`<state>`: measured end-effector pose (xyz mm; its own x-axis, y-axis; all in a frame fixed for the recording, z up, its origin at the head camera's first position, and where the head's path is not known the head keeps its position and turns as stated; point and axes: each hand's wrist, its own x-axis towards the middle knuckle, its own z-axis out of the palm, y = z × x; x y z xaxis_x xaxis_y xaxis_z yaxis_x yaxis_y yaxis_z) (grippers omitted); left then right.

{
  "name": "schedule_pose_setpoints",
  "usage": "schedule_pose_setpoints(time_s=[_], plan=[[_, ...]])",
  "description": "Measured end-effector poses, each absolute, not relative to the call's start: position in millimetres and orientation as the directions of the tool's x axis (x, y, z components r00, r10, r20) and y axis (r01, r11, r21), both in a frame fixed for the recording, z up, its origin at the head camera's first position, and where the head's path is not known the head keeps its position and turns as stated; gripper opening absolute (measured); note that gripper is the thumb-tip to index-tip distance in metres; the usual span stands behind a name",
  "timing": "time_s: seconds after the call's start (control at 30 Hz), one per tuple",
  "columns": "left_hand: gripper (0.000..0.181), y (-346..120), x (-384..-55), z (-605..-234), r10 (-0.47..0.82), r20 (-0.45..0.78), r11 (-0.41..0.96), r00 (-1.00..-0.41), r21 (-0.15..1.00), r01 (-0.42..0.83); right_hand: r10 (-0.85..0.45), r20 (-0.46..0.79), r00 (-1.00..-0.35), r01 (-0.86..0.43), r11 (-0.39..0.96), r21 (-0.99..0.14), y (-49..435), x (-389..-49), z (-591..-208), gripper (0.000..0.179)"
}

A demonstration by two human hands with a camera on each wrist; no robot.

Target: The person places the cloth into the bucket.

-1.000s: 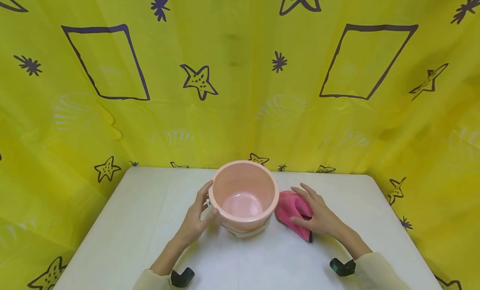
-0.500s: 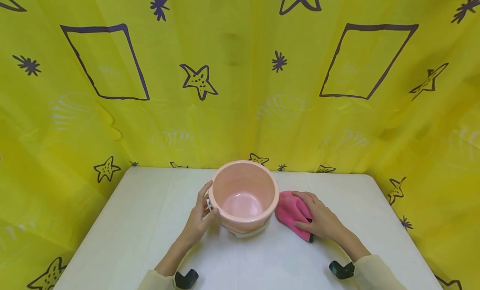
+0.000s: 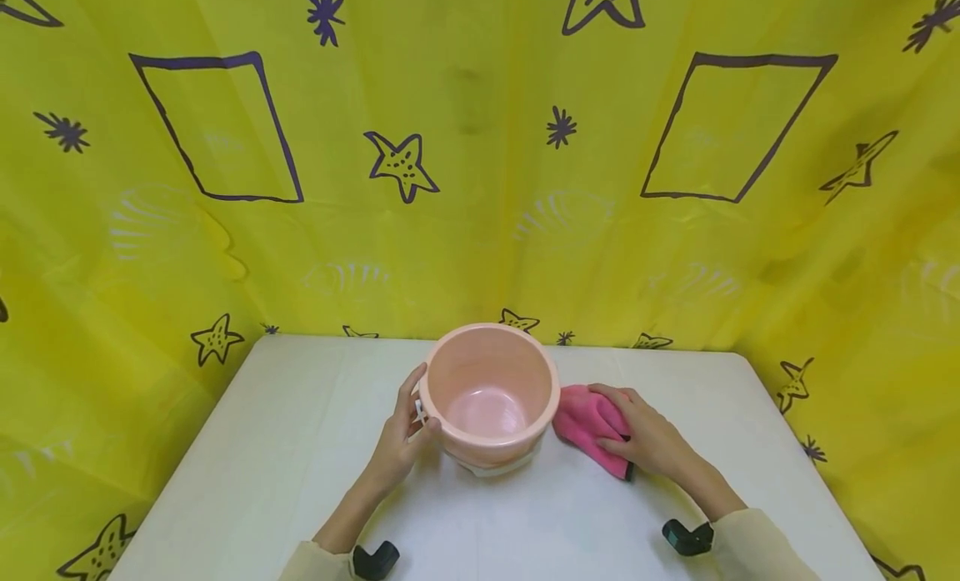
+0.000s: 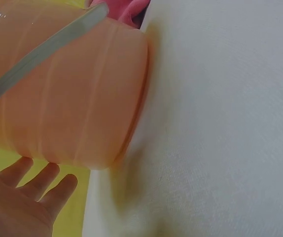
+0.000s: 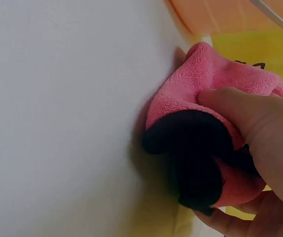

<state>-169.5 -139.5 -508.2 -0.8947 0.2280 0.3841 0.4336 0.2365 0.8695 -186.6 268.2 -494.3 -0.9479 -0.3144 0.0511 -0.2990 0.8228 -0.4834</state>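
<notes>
A pale pink bucket (image 3: 487,381) stands upright on the white table, its inside facing the head view. My left hand (image 3: 401,435) is at its left side, thumb by the near rim and fingers along the outer wall. In the left wrist view the fingertips (image 4: 65,190) touch the wall, loosely extended. A whitish handle (image 4: 43,53) hangs slanted across the bucket's outside. Just right of the bucket lies a bunched pink cloth (image 3: 588,423) with black edging. My right hand (image 3: 652,435) grips it, thumb on the near side; some fingers are hidden behind the folds.
The white table (image 3: 292,448) reaches back to a yellow curtain (image 3: 480,231) with dark starfish drawings, which also runs along both sides. Black wrist-worn devices (image 3: 377,560) sit by each sleeve, close above the tabletop.
The right hand's fingers have come down and closed on the pink cloth, bunching it a little tighter. The bucket and the left hand stay almost where they were.
</notes>
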Motion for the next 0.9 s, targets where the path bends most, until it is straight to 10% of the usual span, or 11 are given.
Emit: schedule_pose_setpoints(time_s=[0.9], plan=[[0.076,-137.4,-168.5,-513.1,0.202,0.375,0.216,-0.905,0.884,0.415,-0.483,0.197,-0.853,-0.509,0.684,-0.522,290.3,-201.7,-446.4,0.073]])
